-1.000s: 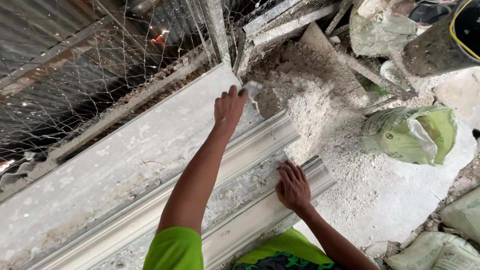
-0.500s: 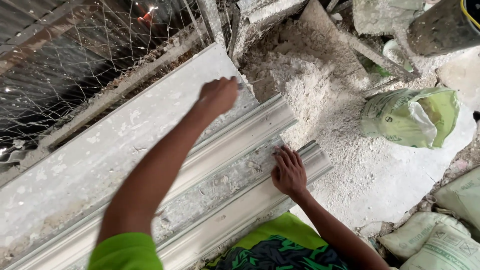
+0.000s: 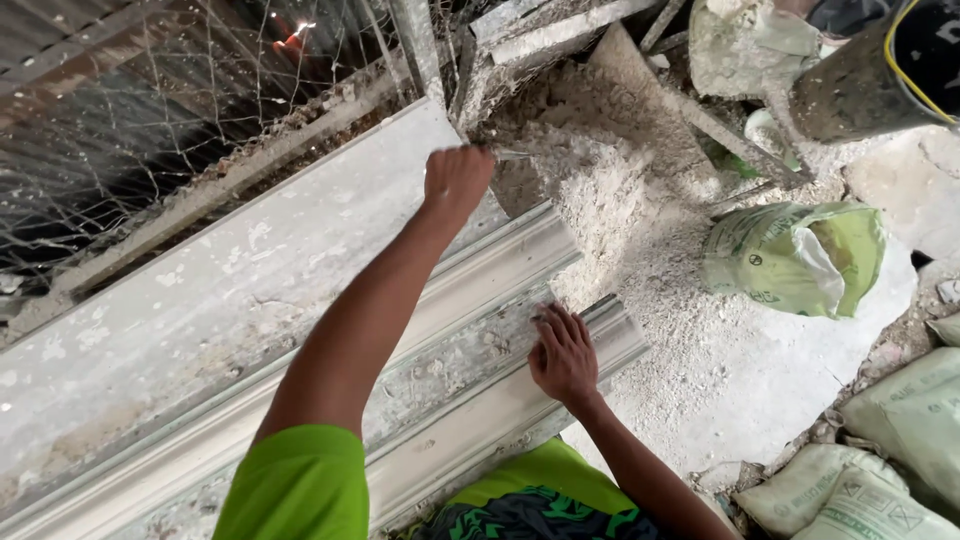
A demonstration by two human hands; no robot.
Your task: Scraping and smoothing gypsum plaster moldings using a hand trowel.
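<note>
- A green sack point(image 3: 795, 258), lumpy and folded over on itself, lies on the white powdery floor to the right of the right hand point(image 3: 563, 355), well apart from it; a pale lining shows at its open end.
- Pale greenish-grey sacks point(image 3: 880, 470) with dark printed marks lie heaped at the lower right, beyond the right forearm.
- A crumpled, dusty grey-green bag point(image 3: 735, 40) sits at the top, right of the left hand point(image 3: 457, 180).

Powder heap point(image 3: 640, 230) behind moulding point(image 3: 480, 330), sack point(image 3: 790, 260) right (wire mesh point(image 3: 150, 120) left)
</note>
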